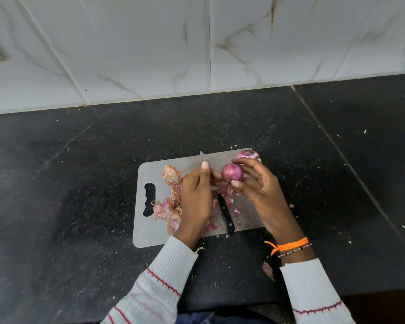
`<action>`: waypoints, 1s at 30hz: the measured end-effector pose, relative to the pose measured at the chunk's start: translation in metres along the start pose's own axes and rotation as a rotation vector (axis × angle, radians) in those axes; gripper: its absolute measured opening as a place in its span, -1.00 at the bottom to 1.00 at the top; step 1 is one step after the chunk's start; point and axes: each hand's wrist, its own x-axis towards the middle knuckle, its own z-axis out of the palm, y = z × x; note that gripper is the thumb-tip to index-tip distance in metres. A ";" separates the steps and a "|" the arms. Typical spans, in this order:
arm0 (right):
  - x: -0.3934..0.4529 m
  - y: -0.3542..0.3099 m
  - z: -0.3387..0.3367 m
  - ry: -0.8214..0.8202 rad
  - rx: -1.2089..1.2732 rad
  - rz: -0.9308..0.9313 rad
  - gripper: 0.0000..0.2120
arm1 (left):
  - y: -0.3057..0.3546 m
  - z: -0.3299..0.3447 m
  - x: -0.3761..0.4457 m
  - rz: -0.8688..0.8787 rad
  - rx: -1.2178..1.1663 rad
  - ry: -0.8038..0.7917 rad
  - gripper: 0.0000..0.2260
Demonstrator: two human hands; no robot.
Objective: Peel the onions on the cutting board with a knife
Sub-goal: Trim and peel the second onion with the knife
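2 onions: 1 peeled onion pinched in right hand fingertips over cutting board, 2nd onion at far right corner; left hand clamped on 1 knife; peels at left

The cutting board lies on the counter, its handle slot at nine o'clock. Peels pile at the board's nine o'clock side. A second onion sits at its one o'clock corner. The held onion hangs above the middle, left hand at its nine o'clock, right hand at three. The knife points to six.
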 end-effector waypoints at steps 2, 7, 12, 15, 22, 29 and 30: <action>0.000 0.000 -0.001 0.003 0.005 -0.019 -0.61 | 0.003 0.000 -0.001 -0.047 -0.033 -0.037 -0.78; 0.002 -0.001 -0.001 -0.005 -0.019 -0.065 -0.60 | 0.011 0.002 -0.002 -0.113 -0.030 -0.133 -0.82; 0.002 0.001 0.001 -0.002 -0.085 -0.098 -0.60 | 0.015 0.004 -0.005 -0.132 -0.083 -0.128 -0.80; 0.003 0.004 0.001 -0.005 -0.137 -0.113 -0.57 | 0.013 0.003 -0.003 -0.159 -0.097 -0.108 -0.82; 0.003 0.005 0.000 0.002 -0.152 -0.115 -0.54 | 0.009 0.003 0.000 -0.182 -0.130 -0.125 -0.78; 0.004 0.005 0.001 0.017 -0.082 -0.096 -0.55 | 0.009 0.001 0.001 -0.230 -0.214 -0.103 -0.77; 0.004 0.005 0.000 0.021 -0.079 -0.099 -0.55 | 0.009 0.002 0.001 -0.255 -0.246 -0.109 -0.78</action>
